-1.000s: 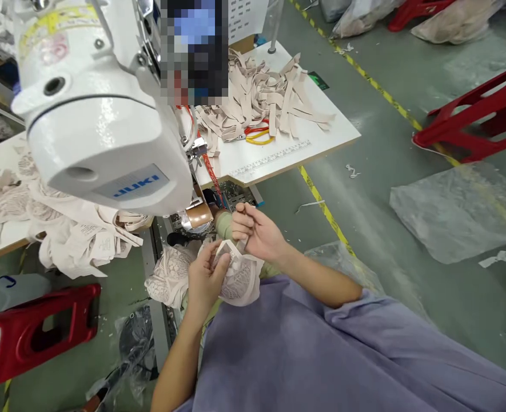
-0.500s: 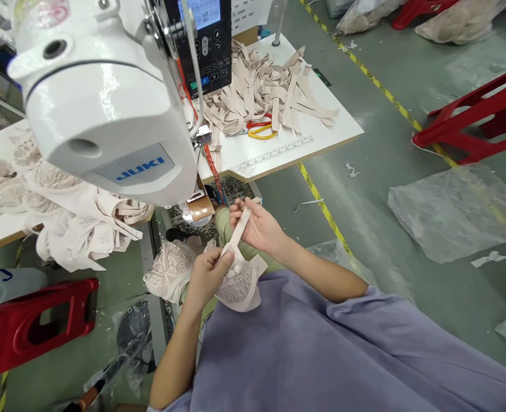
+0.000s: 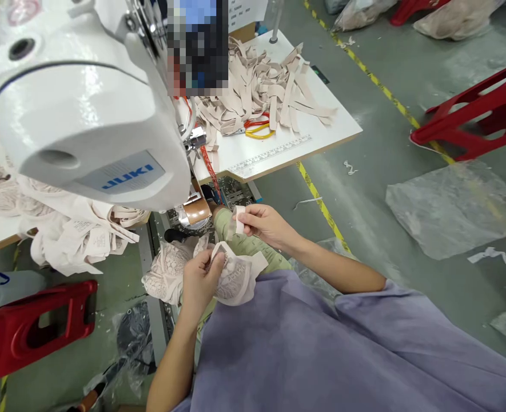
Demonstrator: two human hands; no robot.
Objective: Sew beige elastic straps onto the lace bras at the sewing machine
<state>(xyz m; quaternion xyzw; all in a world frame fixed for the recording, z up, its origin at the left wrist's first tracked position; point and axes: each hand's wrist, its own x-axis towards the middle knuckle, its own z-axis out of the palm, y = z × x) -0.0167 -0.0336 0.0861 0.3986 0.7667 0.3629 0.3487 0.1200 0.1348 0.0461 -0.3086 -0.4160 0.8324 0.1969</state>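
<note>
Over my lap lies a pale beige lace bra [image 3: 236, 281], its cups spread to both sides of my left hand. My left hand [image 3: 202, 278] pinches the upper edge of the bra between thumb and fingers. To the right and slightly higher, my right hand [image 3: 266, 225] grips a short beige strap [image 3: 238, 220] that curls into a loop at the fingertips. A gap shows between the strap and the bra; whether they join anywhere I cannot tell. Just beyond my hands is the arm end of the white sewing machine [image 3: 198, 209].
The white machine head [image 3: 85, 126] fills the upper left. Beige straps [image 3: 257, 86] pile on the right table with red-and-yellow-handled snips [image 3: 259, 130] and a printed ruler [image 3: 270, 154]. More bras [image 3: 76, 223] hang over the left table edge. Red stools [image 3: 471, 114] stand on the floor.
My right hand has moved slightly right and down, and the strap, earlier stretched between both hands, now curls away from the bra. My left hand has shifted a little left, still holding the bra.
</note>
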